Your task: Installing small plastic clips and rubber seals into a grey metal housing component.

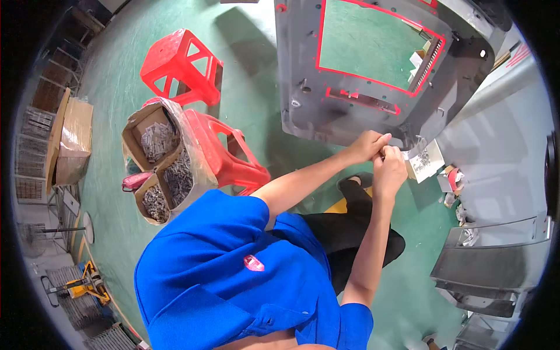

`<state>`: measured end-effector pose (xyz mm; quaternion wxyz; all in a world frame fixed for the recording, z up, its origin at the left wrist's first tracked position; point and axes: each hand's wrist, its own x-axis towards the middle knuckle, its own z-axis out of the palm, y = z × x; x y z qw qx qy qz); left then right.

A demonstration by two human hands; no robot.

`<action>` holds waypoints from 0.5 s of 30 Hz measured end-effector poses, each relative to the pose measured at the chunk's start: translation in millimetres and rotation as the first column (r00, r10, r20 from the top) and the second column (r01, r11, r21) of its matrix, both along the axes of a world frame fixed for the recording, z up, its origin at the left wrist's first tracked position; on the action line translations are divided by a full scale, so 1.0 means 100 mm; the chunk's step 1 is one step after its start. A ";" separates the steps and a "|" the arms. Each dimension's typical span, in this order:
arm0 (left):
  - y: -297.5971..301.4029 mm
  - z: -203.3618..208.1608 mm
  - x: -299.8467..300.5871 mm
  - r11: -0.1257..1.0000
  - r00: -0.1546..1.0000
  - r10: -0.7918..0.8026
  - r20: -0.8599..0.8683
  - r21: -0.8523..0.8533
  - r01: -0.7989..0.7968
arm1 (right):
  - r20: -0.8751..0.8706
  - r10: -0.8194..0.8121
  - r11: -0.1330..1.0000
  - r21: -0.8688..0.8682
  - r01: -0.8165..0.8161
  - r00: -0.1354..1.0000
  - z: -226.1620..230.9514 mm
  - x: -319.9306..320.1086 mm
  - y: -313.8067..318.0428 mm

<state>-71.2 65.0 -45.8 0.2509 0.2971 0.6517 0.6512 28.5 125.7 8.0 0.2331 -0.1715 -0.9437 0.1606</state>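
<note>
My left hand (369,146) and my right hand (389,168) meet at the lower edge of a large grey panel (297,111). The panel has a big rectangular opening and a narrow slot, both bordered in red. Fingers of both hands are bent and pinched close together. Whatever sits between them is too small or too covered to make out. Just right of my right hand is an open white box (433,163) with small loose parts in it.
Left of me a divided cardboard box (133,153) holds many small parts, beside red plastic stools (219,149) (169,58). Dark curved panels (478,265) are stacked at the right. A yellow pallet jack (87,286) and wrapped cartons (74,140) stand far left.
</note>
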 end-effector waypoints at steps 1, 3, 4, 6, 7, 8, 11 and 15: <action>-0.02 0.06 0.09 1.000 0.999 0.021 0.046 0.015 -0.021 | -0.027 -0.021 1.000 0.008 0.021 0.999 -0.01 0.04 -0.01; -0.02 -0.02 0.21 1.000 0.985 0.020 0.172 -0.013 -0.018 | 0.024 -0.040 0.999 -0.007 0.040 0.999 -0.06 0.12 0.01; -0.02 -0.05 0.29 1.000 0.972 0.018 0.236 -0.026 -0.012 | 0.051 -0.052 0.999 -0.013 0.053 0.997 -0.08 0.19 0.03; -0.02 -0.11 0.45 0.994 0.934 -0.045 0.354 0.111 0.005 | -0.031 -0.051 0.992 -0.116 0.047 0.998 -0.09 0.31 0.02; -0.08 -0.12 0.49 0.987 0.888 -0.117 0.445 0.154 0.053 | -0.064 -0.051 0.985 -0.166 0.040 0.997 -0.13 0.36 0.02; -0.11 -0.14 0.54 0.975 0.828 -0.190 0.527 0.202 0.095 | -0.097 -0.054 0.976 -0.216 0.032 0.994 -0.16 0.42 0.02; -0.06 -0.20 0.73 0.983 0.778 -0.173 0.604 0.157 0.097 | -0.104 -0.090 0.908 -0.418 0.038 0.991 -0.26 0.62 0.11; -0.08 -0.25 0.87 0.983 0.732 -0.174 0.659 0.075 0.166 | -0.175 -0.158 0.843 -0.536 0.041 0.972 -0.33 0.81 0.15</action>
